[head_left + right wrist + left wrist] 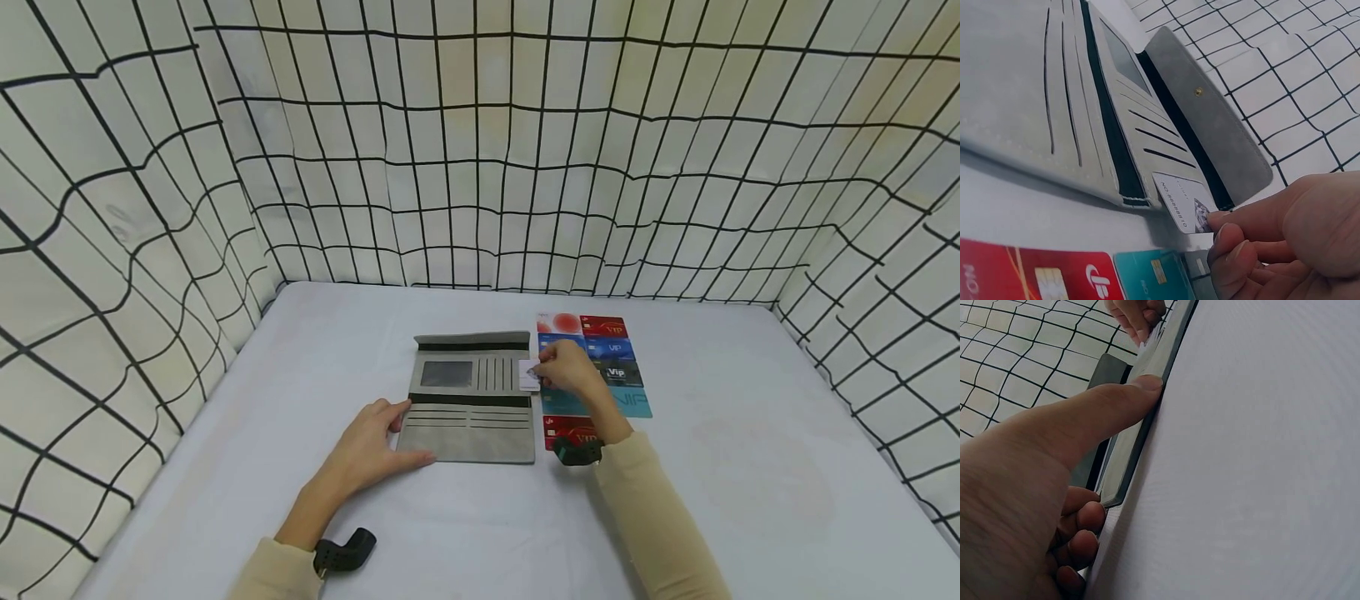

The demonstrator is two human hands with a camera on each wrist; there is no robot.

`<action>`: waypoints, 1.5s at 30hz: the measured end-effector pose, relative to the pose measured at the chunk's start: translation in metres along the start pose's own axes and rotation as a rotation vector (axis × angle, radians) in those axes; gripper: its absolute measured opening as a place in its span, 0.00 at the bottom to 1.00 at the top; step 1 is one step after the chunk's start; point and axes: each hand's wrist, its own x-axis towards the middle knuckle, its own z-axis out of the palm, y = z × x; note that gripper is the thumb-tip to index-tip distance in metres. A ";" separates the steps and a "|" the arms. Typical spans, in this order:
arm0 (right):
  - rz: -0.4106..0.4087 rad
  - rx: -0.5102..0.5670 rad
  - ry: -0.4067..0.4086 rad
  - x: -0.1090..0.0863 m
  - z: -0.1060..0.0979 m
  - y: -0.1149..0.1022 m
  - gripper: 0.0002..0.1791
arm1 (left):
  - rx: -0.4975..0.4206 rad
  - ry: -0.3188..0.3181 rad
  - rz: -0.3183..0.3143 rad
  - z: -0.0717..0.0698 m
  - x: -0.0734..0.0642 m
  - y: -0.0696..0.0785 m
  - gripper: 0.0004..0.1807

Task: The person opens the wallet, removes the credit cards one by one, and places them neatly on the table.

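A grey wallet lies unfolded on the white table, showing its card slots and a dark window pocket. My left hand holds its near left corner, thumb on the near edge and curled fingers along the left edge. At the wallet's right end, my right hand pinches a white card between thumb and fingers. This card bears a printed number and a grey picture, partly covered by the thumb. Its inner edge lies along the outermost slot, and its outer end sticks out past the wallet's side.
Right of the wallet, several coloured cards, among them a teal card and a red card, lie in rows, some beneath my right hand and wrist. A wallet flap with a gold snap stands raised. Black netting over white walls surrounds the table.
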 end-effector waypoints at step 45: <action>0.049 0.120 0.090 -0.026 -0.046 0.048 0.17 | 0.016 -0.008 0.003 -0.003 -0.001 0.003 0.53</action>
